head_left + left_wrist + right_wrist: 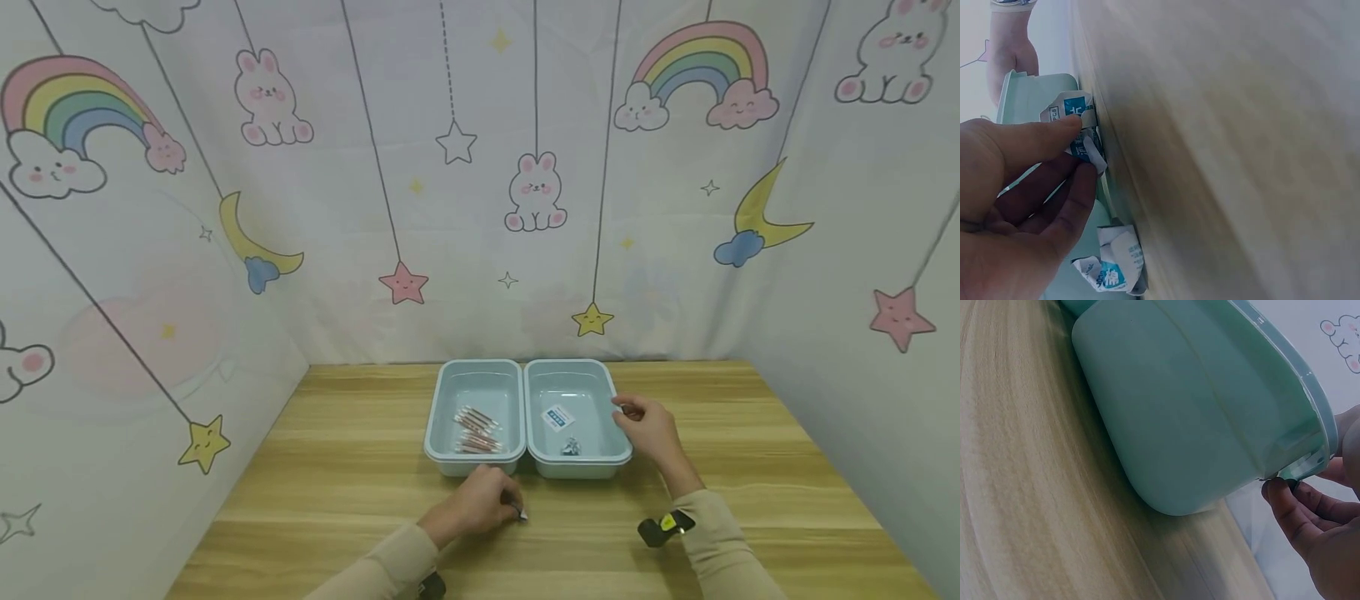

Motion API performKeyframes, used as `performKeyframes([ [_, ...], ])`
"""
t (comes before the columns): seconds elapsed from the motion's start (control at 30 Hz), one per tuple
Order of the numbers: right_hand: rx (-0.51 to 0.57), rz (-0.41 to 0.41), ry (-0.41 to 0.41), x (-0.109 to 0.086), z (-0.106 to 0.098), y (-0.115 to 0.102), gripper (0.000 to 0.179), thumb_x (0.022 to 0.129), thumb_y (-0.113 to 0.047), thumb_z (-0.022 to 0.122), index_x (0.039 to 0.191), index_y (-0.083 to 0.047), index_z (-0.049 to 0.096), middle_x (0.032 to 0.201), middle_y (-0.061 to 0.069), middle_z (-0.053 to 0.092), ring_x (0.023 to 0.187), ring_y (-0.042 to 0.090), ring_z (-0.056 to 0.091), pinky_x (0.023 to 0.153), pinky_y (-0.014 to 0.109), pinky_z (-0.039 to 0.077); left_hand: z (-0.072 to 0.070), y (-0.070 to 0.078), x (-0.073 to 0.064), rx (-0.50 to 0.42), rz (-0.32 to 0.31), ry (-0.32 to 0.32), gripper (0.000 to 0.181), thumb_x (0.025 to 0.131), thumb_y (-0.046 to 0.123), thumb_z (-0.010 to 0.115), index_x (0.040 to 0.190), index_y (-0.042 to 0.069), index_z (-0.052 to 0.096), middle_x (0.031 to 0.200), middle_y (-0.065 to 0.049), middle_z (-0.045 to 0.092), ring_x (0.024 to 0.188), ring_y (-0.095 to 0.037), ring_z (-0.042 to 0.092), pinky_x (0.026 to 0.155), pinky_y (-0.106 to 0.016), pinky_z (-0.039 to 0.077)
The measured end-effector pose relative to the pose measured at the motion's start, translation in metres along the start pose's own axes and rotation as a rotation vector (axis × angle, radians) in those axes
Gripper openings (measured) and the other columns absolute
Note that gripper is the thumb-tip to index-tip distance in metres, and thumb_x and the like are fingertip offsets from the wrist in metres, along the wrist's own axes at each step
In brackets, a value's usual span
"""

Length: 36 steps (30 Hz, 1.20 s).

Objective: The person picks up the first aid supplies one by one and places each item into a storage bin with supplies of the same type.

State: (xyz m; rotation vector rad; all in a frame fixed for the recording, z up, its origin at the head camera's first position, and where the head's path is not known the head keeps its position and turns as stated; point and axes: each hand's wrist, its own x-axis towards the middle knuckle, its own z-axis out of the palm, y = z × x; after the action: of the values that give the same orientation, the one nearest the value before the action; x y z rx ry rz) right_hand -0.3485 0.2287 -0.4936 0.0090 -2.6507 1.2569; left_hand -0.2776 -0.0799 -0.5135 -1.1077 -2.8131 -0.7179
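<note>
My left hand [483, 500] pinches a crumpled white-and-blue paper packet [1079, 125] between thumb and fingers, in front of two pale blue plastic bins. A second crumpled packet [1116, 262] shows beyond the fingers in the left wrist view. At the right-hand bin [579, 460], my right hand [651, 429] grips the right rim with curled fingers; small dark spots show at its fingertips. Inside that bin lie a flat white-and-blue packet [557, 417] and a small crumpled piece [572, 447]. Several cotton swabs [478, 432] with brown sticks lie in the left-hand bin [474, 458].
The bins stand side by side on a wood-grain table [360, 450], near its back edge. A cloth backdrop [465, 217] printed with bunnies, stars and rainbows encloses the back and both sides. A black wrist camera [663, 529] sits at the right sleeve.
</note>
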Motion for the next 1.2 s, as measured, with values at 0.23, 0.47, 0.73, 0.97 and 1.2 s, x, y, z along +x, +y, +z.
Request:
performKeyframes([
  [0.23, -0.002, -0.001, 0.003, 0.0007, 0.0007, 0.0017, 0.028, 0.089, -0.015, 0.065, 0.115, -0.005, 0.069, 0.105, 0.016, 0.068, 0.093, 0.026, 0.063, 0.079, 0.036, 0.052, -0.0003, -0.0006, 0.0001, -0.014, -0.022, -0.025, 0.009, 0.075, 0.013, 0.08, 0.074, 0.021, 0.076, 0.073, 0.017, 0.069, 0.061, 0.008, 0.049, 0.059, -0.008, 0.04],
  [0.47, 0.001, 0.006, 0.005, 0.0003, 0.001, 0.0008, 0.029, 0.089, -0.016, 0.065, 0.116, -0.006, 0.069, 0.106, 0.016, 0.068, 0.095, 0.026, 0.062, 0.08, 0.037, 0.052, -0.001, 0.0002, 0.001, -0.021, -0.03, -0.01, 0.009, 0.076, 0.011, 0.079, 0.076, 0.02, 0.076, 0.074, 0.015, 0.07, 0.063, 0.007, 0.05, 0.06, -0.007, 0.04],
  [0.73, -0.002, 0.0, 0.011, 0.0002, 0.0013, 0.0012, 0.028, 0.089, -0.016, 0.065, 0.114, -0.005, 0.069, 0.105, 0.016, 0.068, 0.094, 0.026, 0.062, 0.08, 0.036, 0.052, -0.0041, 0.0025, 0.0003, -0.038, -0.023, 0.008, 0.009, 0.076, 0.01, 0.077, 0.076, 0.018, 0.076, 0.074, 0.013, 0.071, 0.064, 0.009, 0.052, 0.062, -0.006, 0.042],
  [0.97, 0.019, -0.001, 0.0, -0.0015, 0.001, -0.0001, 0.029, 0.089, -0.016, 0.064, 0.115, -0.004, 0.069, 0.109, 0.019, 0.068, 0.098, 0.029, 0.063, 0.084, 0.041, 0.052, -0.0047, 0.0024, -0.0005, -0.058, -0.012, 0.048, 0.009, 0.075, 0.009, 0.079, 0.077, 0.017, 0.076, 0.072, 0.013, 0.071, 0.066, 0.01, 0.054, 0.064, -0.008, 0.044],
  [1.2, -0.006, -0.019, 0.011, -0.0005, 0.0001, 0.0005, 0.028, 0.088, -0.015, 0.065, 0.114, -0.005, 0.07, 0.103, 0.015, 0.068, 0.092, 0.024, 0.062, 0.077, 0.032, 0.05, -0.0064, 0.0037, 0.0002, -0.067, -0.006, 0.061, 0.008, 0.075, 0.01, 0.079, 0.077, 0.017, 0.076, 0.072, 0.012, 0.071, 0.065, 0.011, 0.054, 0.064, -0.005, 0.043],
])
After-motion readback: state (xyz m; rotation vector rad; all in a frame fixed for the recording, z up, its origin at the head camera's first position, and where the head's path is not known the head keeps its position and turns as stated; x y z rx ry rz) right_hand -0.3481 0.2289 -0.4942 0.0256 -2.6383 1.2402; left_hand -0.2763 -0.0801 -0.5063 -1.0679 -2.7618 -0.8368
